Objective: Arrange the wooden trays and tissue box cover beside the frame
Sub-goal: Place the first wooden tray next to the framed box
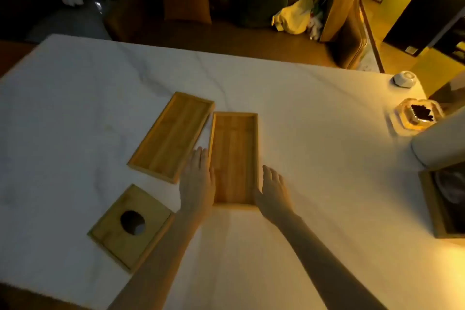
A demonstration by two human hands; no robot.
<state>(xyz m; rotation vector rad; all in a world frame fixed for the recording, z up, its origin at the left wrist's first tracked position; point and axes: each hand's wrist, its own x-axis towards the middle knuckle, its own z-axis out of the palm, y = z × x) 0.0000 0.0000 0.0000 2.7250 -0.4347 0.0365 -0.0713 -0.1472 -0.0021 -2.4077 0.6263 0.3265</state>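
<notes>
Middle tray: the wooden tray [235, 156] lies flat near the centre of the bench [314, 113], long side running toward twelve o'clock, hollow side up and bare inside.
Left hand: the left hand [197, 181] lies flat and open along the tray's nine o'clock rim, fingers stretched toward twelve, touching the wall rather than clasping it.
Right hand: the right hand [274, 190] is open too, palm pressed to the three o'clock rim near the tray's near corner.
Step in hand: by my reading, this tray is being squared or slid between two flat palms; it is not lifted.
Second tray: the other tray [172, 136] sits just at ten o'clock of the first, skewed, one corner nearly meeting it; nothing in it.
Tissue box cover: the tissue box cover [132, 226] rests at seven o'clock, apart from both trays, round hole upward.
Frame: the wooden frame [429, 206] at the three o'clock edge is cut off; it may hold something dark, I cannot tell what.
Next move: the trays and cover are well apart from the frame, so a push toward three o'clock seems called for, keeping even pressure on both walls.
Glass dish: the dish [417, 114] at two o'clock holds dark bits.
</notes>
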